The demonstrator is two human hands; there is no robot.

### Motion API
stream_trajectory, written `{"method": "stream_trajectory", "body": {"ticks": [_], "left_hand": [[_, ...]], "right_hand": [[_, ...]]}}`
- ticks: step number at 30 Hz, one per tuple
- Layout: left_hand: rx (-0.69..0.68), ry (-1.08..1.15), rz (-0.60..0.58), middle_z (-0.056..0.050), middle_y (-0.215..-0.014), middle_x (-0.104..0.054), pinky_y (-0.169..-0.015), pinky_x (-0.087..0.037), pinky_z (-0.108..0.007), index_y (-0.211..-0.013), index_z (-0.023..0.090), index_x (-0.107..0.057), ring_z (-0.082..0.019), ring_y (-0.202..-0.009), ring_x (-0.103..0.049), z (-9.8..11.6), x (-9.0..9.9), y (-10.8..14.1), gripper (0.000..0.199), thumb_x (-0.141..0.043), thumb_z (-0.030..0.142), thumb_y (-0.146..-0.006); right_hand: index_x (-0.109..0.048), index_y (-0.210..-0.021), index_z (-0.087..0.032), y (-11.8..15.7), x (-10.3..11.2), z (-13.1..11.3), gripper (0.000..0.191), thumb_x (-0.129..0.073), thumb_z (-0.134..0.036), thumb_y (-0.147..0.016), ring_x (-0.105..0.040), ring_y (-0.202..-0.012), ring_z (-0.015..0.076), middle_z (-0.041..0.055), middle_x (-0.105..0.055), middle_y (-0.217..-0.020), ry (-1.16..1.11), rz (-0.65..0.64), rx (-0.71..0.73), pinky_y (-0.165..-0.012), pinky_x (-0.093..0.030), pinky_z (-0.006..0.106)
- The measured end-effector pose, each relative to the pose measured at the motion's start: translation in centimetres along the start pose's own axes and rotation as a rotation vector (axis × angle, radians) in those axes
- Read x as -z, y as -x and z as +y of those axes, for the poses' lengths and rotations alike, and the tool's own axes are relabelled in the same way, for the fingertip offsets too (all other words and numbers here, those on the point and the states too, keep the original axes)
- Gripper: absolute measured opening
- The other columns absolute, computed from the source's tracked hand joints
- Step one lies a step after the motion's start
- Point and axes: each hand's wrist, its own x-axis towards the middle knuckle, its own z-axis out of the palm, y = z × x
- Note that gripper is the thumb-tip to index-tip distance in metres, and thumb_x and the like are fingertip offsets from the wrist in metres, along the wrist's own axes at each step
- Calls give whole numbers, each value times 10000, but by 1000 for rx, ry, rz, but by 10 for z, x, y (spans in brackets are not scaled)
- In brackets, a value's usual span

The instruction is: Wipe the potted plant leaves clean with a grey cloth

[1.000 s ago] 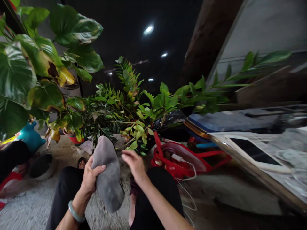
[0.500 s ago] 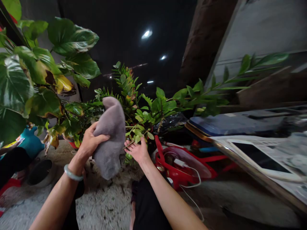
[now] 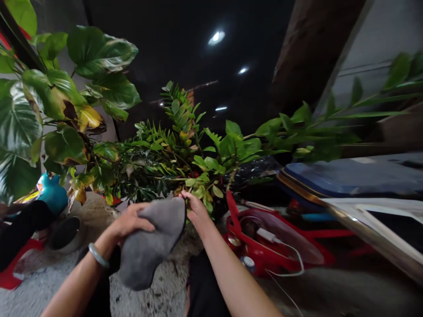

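Note:
A soft grey cloth (image 3: 152, 242) hangs from my left hand (image 3: 134, 222), the thumb laid over its near side. My left wrist wears a pale bangle (image 3: 98, 255). Beside the cloth's right edge, my right hand (image 3: 197, 209) is closed at the low leafy part of a green potted plant (image 3: 206, 169). A bit of green stem shows at its fingers; the grip itself is partly hidden.
Large-leaved foliage (image 3: 66, 97) rises on the left, near a grey pot (image 3: 68, 235) and a red stool (image 3: 20, 264). Part of another person (image 3: 28, 224) shows there. On the right are a red bag (image 3: 264, 246) with a white cable and a cluttered table (image 3: 346, 207).
My left hand has lowered the cloth, which now droops toward my right hand. The right hand's fingers, spread under a stem before, have closed. The view has shifted slightly to the left.

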Motion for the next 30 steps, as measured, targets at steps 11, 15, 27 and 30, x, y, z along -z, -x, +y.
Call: {"method": "stream_trajectory", "body": {"ticks": [11,15,27,30], "left_hand": [[11,-115,197,-55,-773,-733,-626,-508,-333,-844,164,-761,-240,-692,-647,-12,8,-54,308,-809,251,-552],[38,-6,32,-75,-879,-761,-688,-540,-363,-1025,175,-779,-276,-762,-687,0,14,-10,470,-835,297,-575],[67,13,308,-70,-683,-726,-623,-525,-371,-726,129,-759,-261,-650,-657,-34,-2,-36,241,-850,233,-529],[36,48,195,-56,-726,-743,-643,-538,-368,-790,141,-773,-258,-651,-669,-25,-5,-7,300,-875,257,-532]], "right_hand": [[-528,-708,-225,8,-1,12,195,-706,-218,-785,-515,-376,111,-54,-607,-517,-32,49,-146,-425,-504,259],[-538,-712,-224,11,8,8,186,-715,-220,-767,-524,-383,114,-50,-615,-524,-32,41,-159,-413,-490,253],[-573,-752,-210,14,2,5,92,-642,-183,-807,-539,-381,119,-39,-632,-523,-59,71,-183,-424,-507,257],[-570,-759,-212,14,7,6,114,-675,-179,-787,-544,-381,118,-43,-629,-520,-52,65,-183,-408,-503,244]]}}
